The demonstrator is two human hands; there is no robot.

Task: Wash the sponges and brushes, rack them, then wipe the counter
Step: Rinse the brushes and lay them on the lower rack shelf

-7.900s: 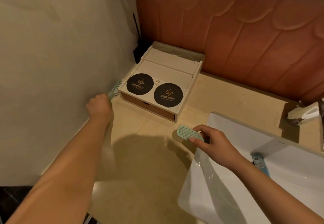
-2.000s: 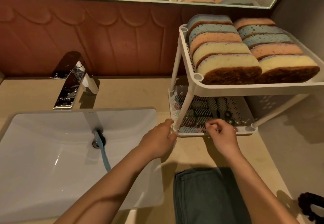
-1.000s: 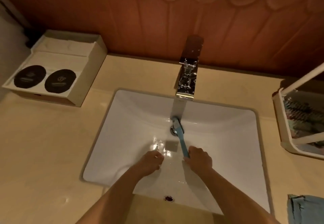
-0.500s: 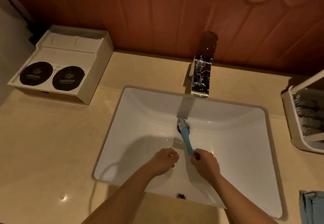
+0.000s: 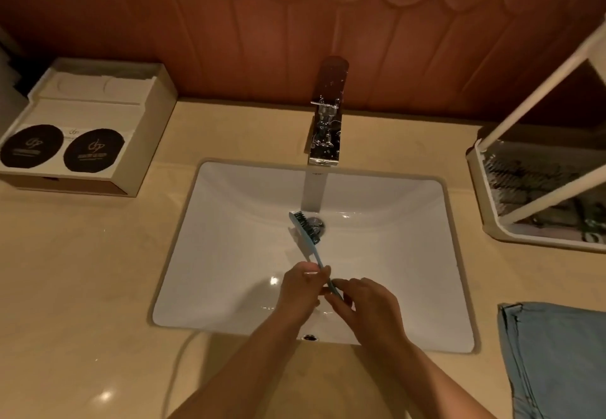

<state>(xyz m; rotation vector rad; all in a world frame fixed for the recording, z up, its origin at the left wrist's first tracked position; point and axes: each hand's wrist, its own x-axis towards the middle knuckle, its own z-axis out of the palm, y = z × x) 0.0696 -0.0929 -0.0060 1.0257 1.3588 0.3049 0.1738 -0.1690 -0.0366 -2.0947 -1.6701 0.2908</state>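
A blue brush [image 5: 306, 235] with dark bristles lies slanted over the white sink [image 5: 229, 254], its head next to the drain under the chrome tap [image 5: 326, 123]. My left hand [image 5: 300, 287] pinches the handle near its lower end. My right hand [image 5: 367, 304] holds the handle's tip with curled fingers. Both hands meet over the basin's front half. At the right edge the white rack [image 5: 485, 202] shows several brushes on its lower shelf.
A cream box [image 5: 144, 143] with two black round labels sits on the beige counter [image 5: 82, 287] at the back left. A folded blue cloth [image 5: 557, 359] lies on the counter at the front right. The brown tiled wall runs behind the tap.
My left hand has come over to the brush handle and now pinches it beside my right hand. The brush head has tilted a little to the left. The view has drawn closer to the sink.
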